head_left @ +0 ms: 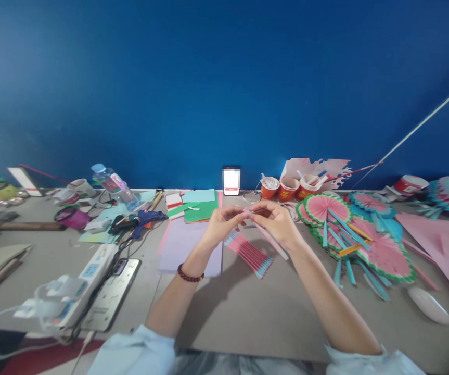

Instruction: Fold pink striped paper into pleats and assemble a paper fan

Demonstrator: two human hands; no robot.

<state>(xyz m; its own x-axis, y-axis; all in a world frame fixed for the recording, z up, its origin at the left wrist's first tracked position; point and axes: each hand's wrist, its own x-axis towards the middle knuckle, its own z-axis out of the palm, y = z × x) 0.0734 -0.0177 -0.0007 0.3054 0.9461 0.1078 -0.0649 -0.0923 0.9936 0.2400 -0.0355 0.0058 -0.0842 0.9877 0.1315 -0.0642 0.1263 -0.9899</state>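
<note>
Both hands meet above the middle of the table. My left hand (226, 223) pinches the upper end of a narrow pink folded strip (271, 240). Close beside it, my right hand (277, 221) grips the same strip, which slants down to the right below its fingers. Under the hands, a pleated pink paper piece (249, 254) with light blue ends lies on the table. Left of it is a stack of lilac paper (189, 250), partly hidden by my left forearm.
Pink and green paper fans (384, 250) with blue strips lie at the right, near a white mouse (429, 305). Red cups (287, 189) and a phone (231, 180) stand at the back. A power strip (87, 281), another phone (112, 294) and a bottle (115, 185) are left.
</note>
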